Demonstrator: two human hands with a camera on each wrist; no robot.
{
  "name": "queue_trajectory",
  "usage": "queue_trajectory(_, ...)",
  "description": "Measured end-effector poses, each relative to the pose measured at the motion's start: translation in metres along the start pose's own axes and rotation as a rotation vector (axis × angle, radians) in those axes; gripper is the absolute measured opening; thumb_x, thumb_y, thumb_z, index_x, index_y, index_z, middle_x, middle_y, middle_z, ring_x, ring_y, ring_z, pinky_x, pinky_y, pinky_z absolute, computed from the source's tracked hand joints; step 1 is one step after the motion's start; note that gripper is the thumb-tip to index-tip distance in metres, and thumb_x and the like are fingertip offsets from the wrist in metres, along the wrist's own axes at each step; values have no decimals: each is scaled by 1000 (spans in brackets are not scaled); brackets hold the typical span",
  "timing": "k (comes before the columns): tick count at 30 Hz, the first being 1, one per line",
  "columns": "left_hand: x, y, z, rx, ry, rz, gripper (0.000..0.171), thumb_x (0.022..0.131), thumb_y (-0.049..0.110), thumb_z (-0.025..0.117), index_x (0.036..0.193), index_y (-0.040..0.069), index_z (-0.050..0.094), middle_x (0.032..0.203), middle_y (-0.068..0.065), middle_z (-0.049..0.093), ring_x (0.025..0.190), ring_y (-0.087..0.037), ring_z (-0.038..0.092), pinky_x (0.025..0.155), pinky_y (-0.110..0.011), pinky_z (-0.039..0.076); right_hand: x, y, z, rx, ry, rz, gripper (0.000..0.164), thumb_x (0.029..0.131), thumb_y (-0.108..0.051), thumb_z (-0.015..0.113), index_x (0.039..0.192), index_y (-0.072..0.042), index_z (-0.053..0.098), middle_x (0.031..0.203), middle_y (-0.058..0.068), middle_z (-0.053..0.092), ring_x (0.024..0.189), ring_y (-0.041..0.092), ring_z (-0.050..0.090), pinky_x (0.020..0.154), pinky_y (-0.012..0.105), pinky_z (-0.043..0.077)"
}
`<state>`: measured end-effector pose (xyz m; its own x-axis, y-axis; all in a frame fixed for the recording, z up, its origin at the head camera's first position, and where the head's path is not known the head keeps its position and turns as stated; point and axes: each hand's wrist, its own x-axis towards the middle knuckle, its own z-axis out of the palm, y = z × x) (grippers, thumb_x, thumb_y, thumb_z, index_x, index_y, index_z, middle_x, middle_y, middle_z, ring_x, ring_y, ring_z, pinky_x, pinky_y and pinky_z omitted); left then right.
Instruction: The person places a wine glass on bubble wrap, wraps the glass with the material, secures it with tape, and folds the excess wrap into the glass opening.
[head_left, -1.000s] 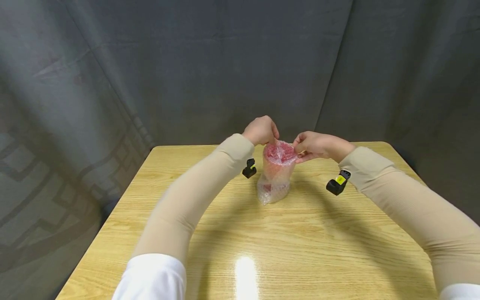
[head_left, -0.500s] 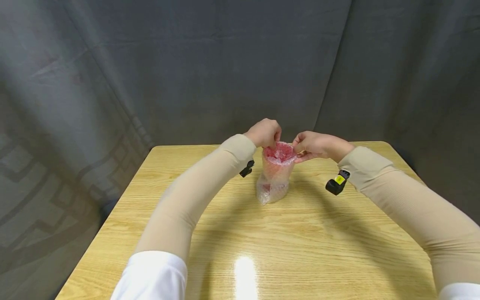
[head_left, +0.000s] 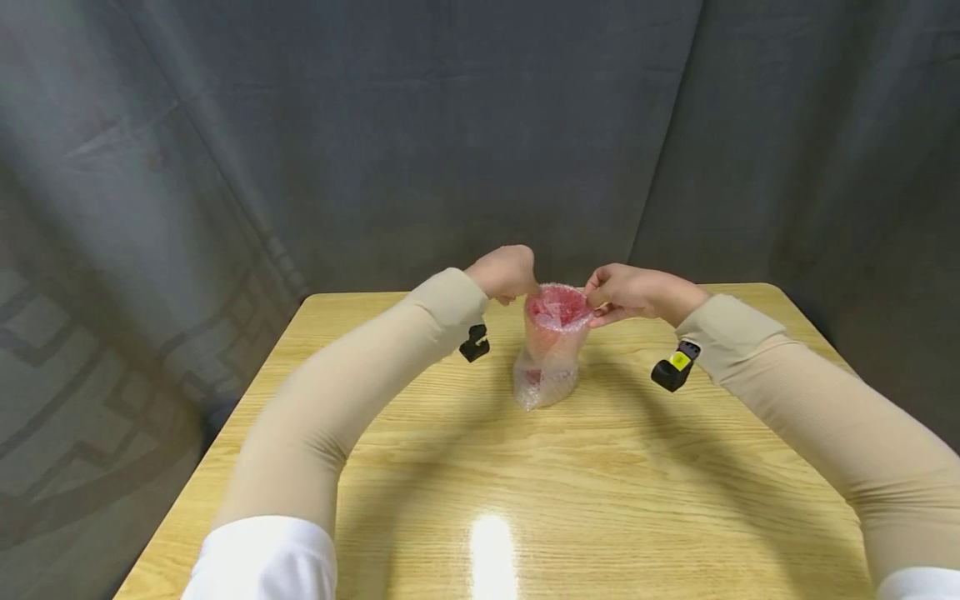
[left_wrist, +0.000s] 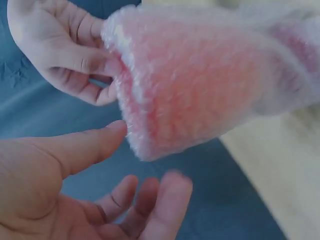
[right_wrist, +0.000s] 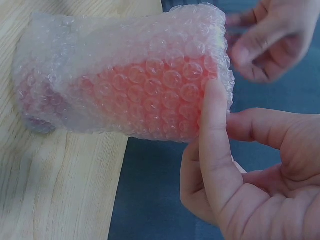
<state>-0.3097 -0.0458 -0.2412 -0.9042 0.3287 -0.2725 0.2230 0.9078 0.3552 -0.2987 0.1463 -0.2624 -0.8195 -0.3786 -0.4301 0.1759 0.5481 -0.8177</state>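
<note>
An upright roll of bubble wrap (head_left: 555, 346) stands on the table, narrowing above a bulging foot. Something red or pink shows through its layers, and the top end is an open ring with crumpled wrap inside. My right hand (head_left: 637, 290) pinches the right side of that rim; in the right wrist view its index finger (right_wrist: 215, 125) lies outside the wrap and the thumb is at the edge. At the left of the rim is my left hand (head_left: 506, 271). In the left wrist view its thumb tip (left_wrist: 117, 127) is right at the rim, with the other fingers spread apart below.
The wooden table (head_left: 600, 483) has its back edge just behind the wrapped thing. A grey curtain (head_left: 450, 150) hangs beyond the table and along its left side. Black wrist cameras (head_left: 672, 367) hang beneath both forearms.
My left hand has drawn back leftward from the top opening, where its fingers were at the wrap. The tuft of wrap in the opening lies lower. My right hand stays at the rim.
</note>
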Motion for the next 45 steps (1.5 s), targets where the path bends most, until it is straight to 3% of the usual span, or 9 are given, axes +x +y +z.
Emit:
queue_trajectory(6,-12,-13,7,-502,-221,-117,18,93,12,63,105,0,57,89,-11,48,65,-19,59,82,-36,59,0,0,-2,1,2,-3,20,96,3,49,113,5,39,96,11,49,73,12,58,73,25,59)
queue_trajectory(9,-13,-16,12,-601,-246,-115,13,94,10,61,100,-1,59,80,-11,52,62,-18,58,86,-37,57,0,0,-2,4,-2,-8,20,96,3,49,112,5,39,96,12,49,73,12,58,74,26,59)
queue_trajectory(14,-13,-16,18,-665,-248,-71,15,93,4,58,78,0,60,66,-7,53,54,-14,53,63,-26,56,1,0,-2,5,-7,-11,20,96,3,49,113,6,39,97,12,48,74,12,58,74,25,59)
queue_trajectory(18,-11,-16,21,-691,-243,-41,19,90,0,57,72,0,61,61,-6,53,51,-12,50,53,-20,50,0,0,-2,4,-1,-3,21,95,3,49,113,5,39,97,12,48,74,12,58,74,25,59)
queue_trajectory(24,-9,-14,21,-642,-201,-37,17,89,1,59,73,-1,64,58,-5,53,49,-10,50,54,-19,48,1,-1,-3,5,4,-1,21,96,2,49,114,6,39,96,11,49,73,12,58,72,24,59)
queue_trajectory(27,-10,-12,19,-543,-179,-30,20,90,5,60,72,0,64,58,-5,55,48,-11,52,54,-20,51,1,0,-3,6,3,0,21,96,2,49,114,6,39,96,11,49,73,12,58,75,26,59)
queue_trajectory(31,-9,-8,13,-342,-81,-40,21,93,14,61,76,3,64,63,-5,57,47,-11,55,54,-22,55,1,0,-4,8,2,0,21,96,2,49,114,6,39,96,11,49,73,12,59,74,26,59)
queue_trajectory(34,-5,-6,8,-261,-9,-51,21,94,16,61,78,3,64,68,-5,55,50,-11,56,58,-24,57,1,0,-5,13,-2,-6,21,96,3,49,114,6,39,96,11,48,73,12,58,72,25,59)
queue_trajectory(45,9,-6,12,-386,60,-4,6,88,0,65,83,-4,67,81,-10,65,57,-14,63,69,-30,60,0,1,-5,13,-5,5,22,95,3,49,114,5,38,97,12,48,74,12,58,75,25,59)
